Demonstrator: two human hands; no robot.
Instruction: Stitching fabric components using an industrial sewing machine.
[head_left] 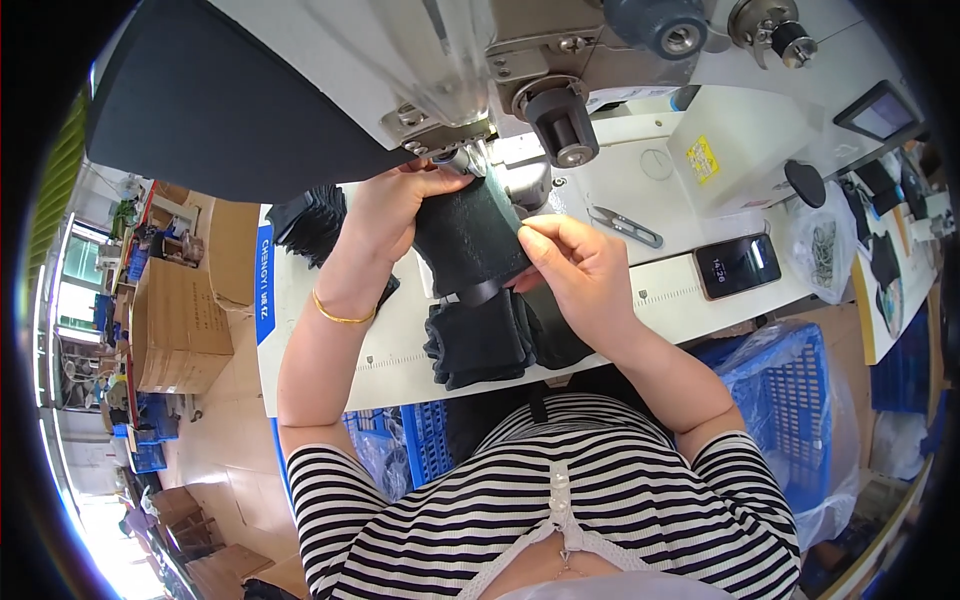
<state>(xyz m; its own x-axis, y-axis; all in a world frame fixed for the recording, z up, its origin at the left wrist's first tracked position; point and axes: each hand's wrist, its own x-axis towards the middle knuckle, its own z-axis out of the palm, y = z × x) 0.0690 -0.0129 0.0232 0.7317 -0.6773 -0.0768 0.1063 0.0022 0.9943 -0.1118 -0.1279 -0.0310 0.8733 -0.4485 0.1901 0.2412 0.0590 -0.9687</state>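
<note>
Both my hands hold a dark piece of fabric (468, 238), a tube-like or folded band, under the head of a white sewing machine (300, 60). My left hand (392, 208) pinches its upper left edge, close by the metal presser parts (466, 158). On the opposite side, my right hand (582, 272) grips the right edge between thumb and fingers. Just below the held piece lies a stack of black fabric pieces (480, 345), with more dark cloth (556, 335) beside it. Whether the needle is in the fabric cannot be seen.
Thread snips (626, 226) and a phone (738, 266) lie on the white table (390, 368) at right. Another black fabric pile (306, 224) sits at left. A clear bag (824, 250) is at the right end. Blue baskets (790, 410) stand below; cardboard boxes (182, 328) stand left.
</note>
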